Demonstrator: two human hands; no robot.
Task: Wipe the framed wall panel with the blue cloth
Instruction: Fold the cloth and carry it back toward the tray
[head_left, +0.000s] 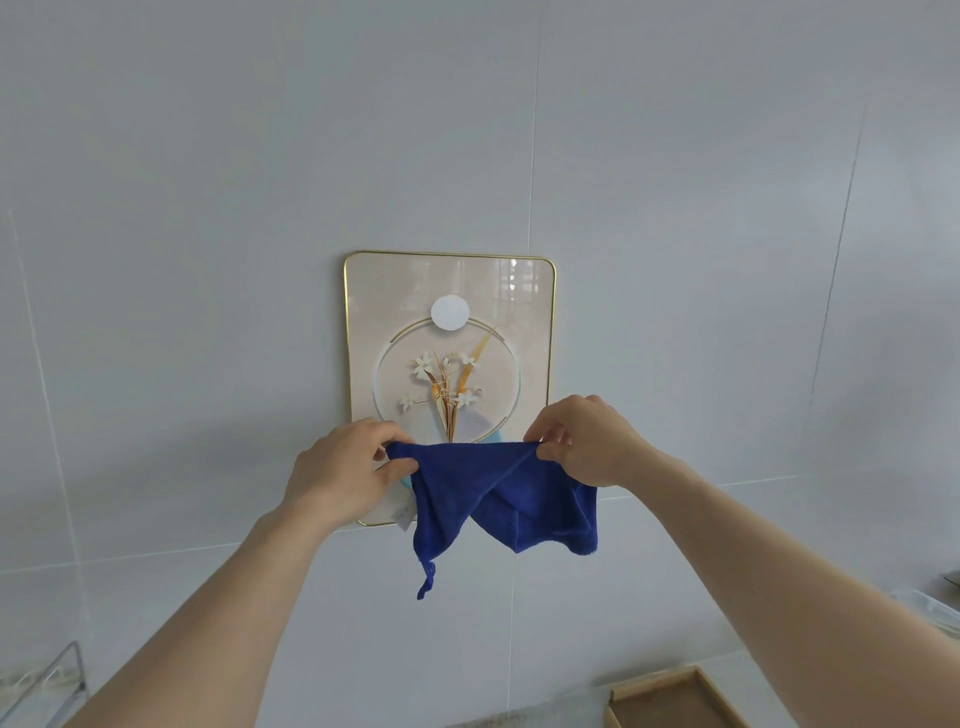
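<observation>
A gold-framed wall panel (450, 291) with a flower picture and a white round disc hangs on the pale tiled wall. In front of its lower part I hold a dark blue cloth (498, 499) stretched between both hands. My left hand (343, 467) pinches its left top corner. The cloth's right top corner is pinched by my right hand (587, 441). The cloth hangs down in folds, with a loop dangling at its bottom, and hides the panel's lower edge. A light blue patch and a small label show behind the cloth's left side.
A wooden tray (670, 699) sits at the bottom right on a counter. A clear plastic container (930, 610) is at the right edge. A wire rack (47, 686) stands at the bottom left.
</observation>
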